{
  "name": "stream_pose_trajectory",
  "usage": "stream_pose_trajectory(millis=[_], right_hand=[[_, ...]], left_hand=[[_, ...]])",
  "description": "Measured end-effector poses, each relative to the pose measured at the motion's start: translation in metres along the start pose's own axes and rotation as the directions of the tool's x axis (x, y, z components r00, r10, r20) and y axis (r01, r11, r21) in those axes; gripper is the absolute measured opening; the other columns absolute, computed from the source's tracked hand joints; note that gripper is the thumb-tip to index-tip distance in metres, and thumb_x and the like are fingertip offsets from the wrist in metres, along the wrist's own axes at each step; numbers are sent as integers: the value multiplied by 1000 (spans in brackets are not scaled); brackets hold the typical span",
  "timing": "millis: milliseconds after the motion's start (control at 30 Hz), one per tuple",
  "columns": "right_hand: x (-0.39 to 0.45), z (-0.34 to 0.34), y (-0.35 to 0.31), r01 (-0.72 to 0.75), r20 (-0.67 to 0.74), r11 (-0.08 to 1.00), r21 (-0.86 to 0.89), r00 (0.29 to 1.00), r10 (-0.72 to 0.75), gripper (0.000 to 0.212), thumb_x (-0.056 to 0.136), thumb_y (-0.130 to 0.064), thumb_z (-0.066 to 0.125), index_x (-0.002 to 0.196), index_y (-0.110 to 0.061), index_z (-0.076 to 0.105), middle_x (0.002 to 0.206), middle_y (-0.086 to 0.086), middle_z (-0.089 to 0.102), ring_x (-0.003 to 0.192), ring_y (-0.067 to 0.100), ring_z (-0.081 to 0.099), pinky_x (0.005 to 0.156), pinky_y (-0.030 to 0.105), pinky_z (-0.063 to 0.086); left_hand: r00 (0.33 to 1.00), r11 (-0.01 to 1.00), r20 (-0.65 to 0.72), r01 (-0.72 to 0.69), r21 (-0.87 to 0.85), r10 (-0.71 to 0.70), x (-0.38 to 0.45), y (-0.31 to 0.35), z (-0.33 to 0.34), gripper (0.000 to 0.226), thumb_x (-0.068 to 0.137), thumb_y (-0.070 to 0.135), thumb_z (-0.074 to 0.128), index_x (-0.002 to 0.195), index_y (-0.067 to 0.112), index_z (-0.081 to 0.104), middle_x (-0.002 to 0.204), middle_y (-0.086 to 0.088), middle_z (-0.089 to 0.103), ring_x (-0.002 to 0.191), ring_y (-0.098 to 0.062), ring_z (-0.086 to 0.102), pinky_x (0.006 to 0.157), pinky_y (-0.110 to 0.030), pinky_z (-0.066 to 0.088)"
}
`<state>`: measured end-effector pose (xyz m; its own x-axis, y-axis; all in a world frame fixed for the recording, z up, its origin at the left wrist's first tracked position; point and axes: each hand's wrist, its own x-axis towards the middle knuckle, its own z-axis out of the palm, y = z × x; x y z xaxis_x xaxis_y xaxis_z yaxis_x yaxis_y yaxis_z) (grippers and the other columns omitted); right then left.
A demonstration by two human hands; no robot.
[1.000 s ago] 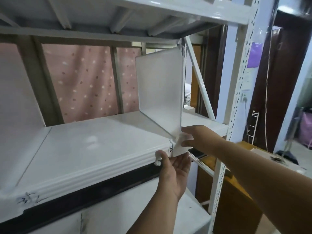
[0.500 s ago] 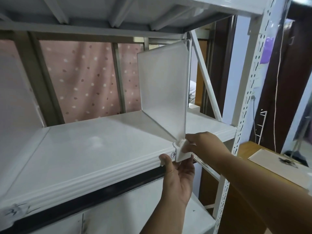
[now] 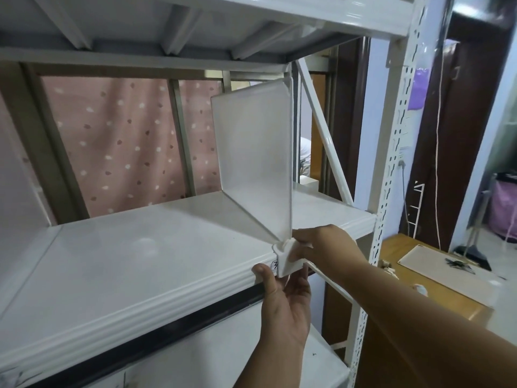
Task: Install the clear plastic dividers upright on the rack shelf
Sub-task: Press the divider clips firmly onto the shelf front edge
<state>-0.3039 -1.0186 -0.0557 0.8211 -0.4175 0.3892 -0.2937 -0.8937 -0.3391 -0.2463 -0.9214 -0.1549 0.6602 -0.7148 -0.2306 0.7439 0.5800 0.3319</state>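
A frosted clear plastic divider [image 3: 254,158] stands upright on the white rack shelf [image 3: 134,264], its front foot clip [image 3: 288,261] hooked over the shelf's front lip. My right hand [image 3: 327,247] presses thumb and fingers on the clip from the right. My left hand [image 3: 285,298] reaches up from below; its thumb rests on the shelf lip just left of the clip and its fingers cup under the edge. A handwritten mark on the lip sits beside the clip.
A white perforated upright post [image 3: 389,191] and a diagonal brace [image 3: 321,130] bound the shelf on the right. Another shelf [image 3: 223,12] hangs overhead. A pink dotted curtain [image 3: 126,141] is behind. A wooden table [image 3: 436,281] stands lower right.
The view has shifted a little, so the divider and shelf sit slightly right and lower in frame. Both hands stay at the clip; the clip looks pushed further down over the lip.
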Motion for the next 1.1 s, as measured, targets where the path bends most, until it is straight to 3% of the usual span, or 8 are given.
stream_pose_trajectory(millis=[100,167,433,633,800,900,1033,1100], right_hand=[[-1,2,0,-29,-14,999,21,999,29,20,81,-39,74,99,-31,76,92,-3,77,88,22,66,71,31,51],[-2,3,0,-45,-27,998,37,999,46,19,77,-42,74,94,-32,75,87,-2,76,85,22,66,71,33,53],[-7,6,-5,-77,-76,997,7,994,77,35,76,-46,75,107,-30,74,96,-1,79,93,25,69,77,35,57],[-9,8,-5,-57,-91,998,28,994,59,36,76,-47,76,105,-26,75,95,0,79,91,24,70,76,36,58],[-8,9,-7,-61,-106,998,1,992,61,47,74,-55,77,105,-19,75,96,3,79,90,27,71,78,42,60],[-11,15,-17,-85,-110,996,-15,990,83,68,66,-68,78,104,-12,74,95,5,79,86,29,72,77,44,61],[-20,21,-18,-114,-102,986,120,987,126,57,74,-48,83,117,-14,68,113,8,75,98,29,69,85,44,58],[-23,24,-21,-104,-83,981,162,989,119,63,76,-44,85,130,-19,63,129,6,69,113,27,65,95,40,52]], left_hand=[[1000,1000,-16,-10,-8,10,-3,0,2,99,69,67,71,136,-6,64,111,-23,78,89,-34,78,67,-32,66],[999,1000,-28,-21,-1,21,-5,0,4,99,68,67,71,136,-4,64,110,-23,79,88,-34,78,67,-32,66],[995,998,-78,-61,-30,59,-8,-1,8,96,69,62,71,137,-4,64,116,-23,74,98,-32,71,105,-40,51],[992,991,-69,-112,-67,107,-13,-2,15,88,72,59,72,134,-3,67,115,-20,76,96,-30,75,97,-39,55],[990,989,-9,-138,-54,138,-18,-3,14,82,74,59,73,129,-1,69,107,-21,81,86,-29,83,65,-32,66],[992,989,5,-129,72,129,-24,7,7,80,77,58,72,131,0,69,112,-20,81,90,-28,82,66,-30,67],[989,934,38,-147,324,142,-38,39,-8,66,79,50,74,130,9,70,110,-13,83,96,-22,82,75,-29,65],[992,881,36,-125,456,122,-51,58,-12,64,77,50,77,133,20,64,109,-11,83,102,-21,80,80,-30,64]])
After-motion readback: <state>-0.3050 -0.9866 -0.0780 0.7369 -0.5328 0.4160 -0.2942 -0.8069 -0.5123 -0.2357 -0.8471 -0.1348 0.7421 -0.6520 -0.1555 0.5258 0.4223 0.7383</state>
